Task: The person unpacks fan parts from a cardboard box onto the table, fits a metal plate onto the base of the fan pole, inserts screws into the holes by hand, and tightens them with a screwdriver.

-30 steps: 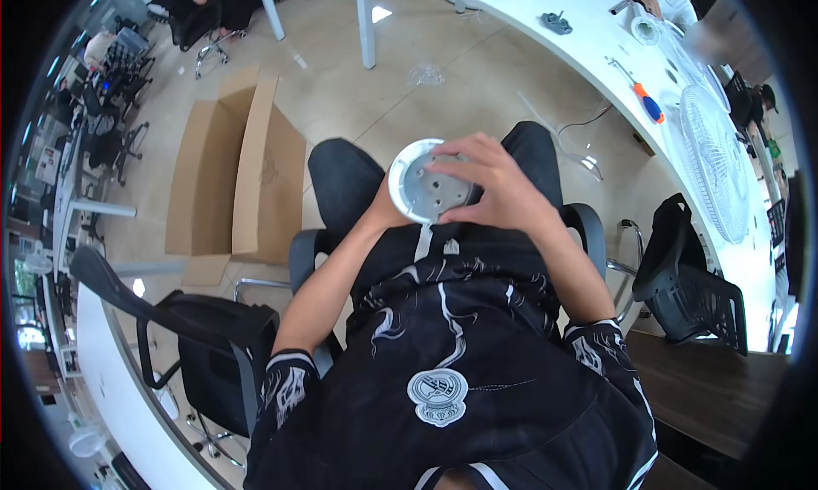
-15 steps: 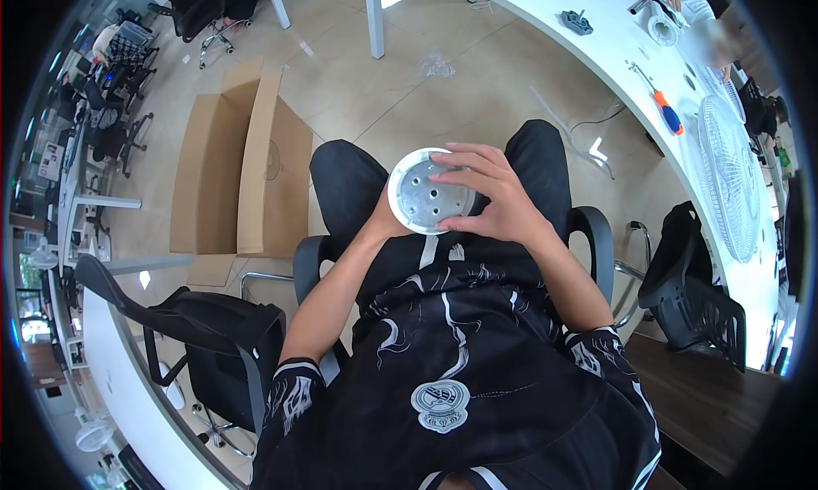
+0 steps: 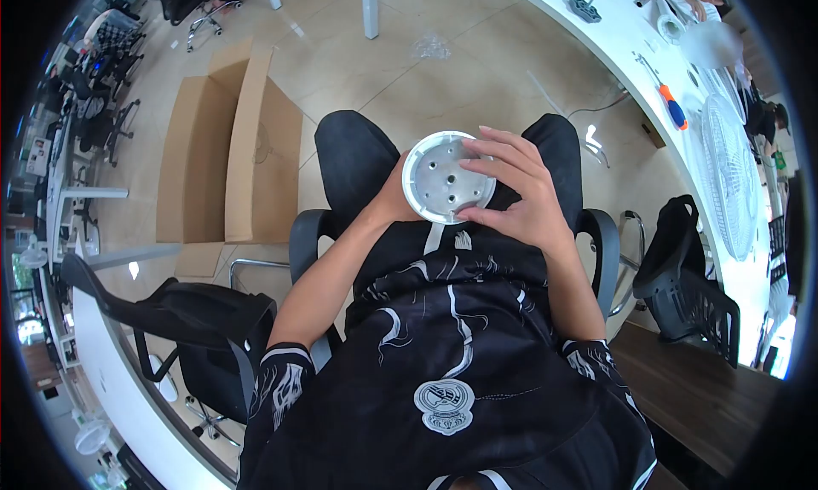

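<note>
A white round housing (image 3: 435,170) with a grey, metal-looking face is held above my lap, its face tilted up toward me. Several small holes dot that face. My left hand (image 3: 391,197) is closed around its left side, with most of the fingers hidden behind it. From the right, my right hand (image 3: 527,188) grips it, the thumb at the lower right rim and the fingertips reaching over the right rim onto the face.
An open cardboard box (image 3: 264,158) stands on the floor to the left, near a black office chair (image 3: 213,332). On the right, a curved white table (image 3: 613,43) carries a screwdriver (image 3: 673,106), a fan grille (image 3: 727,179) and a grey part (image 3: 585,10). Another person's hand (image 3: 697,10) is at its far end.
The housing and both hands have shifted slightly right in view. My right fingertips have drawn back a little toward the rim, so more of the holed face shows. The whole view has moved slightly.
</note>
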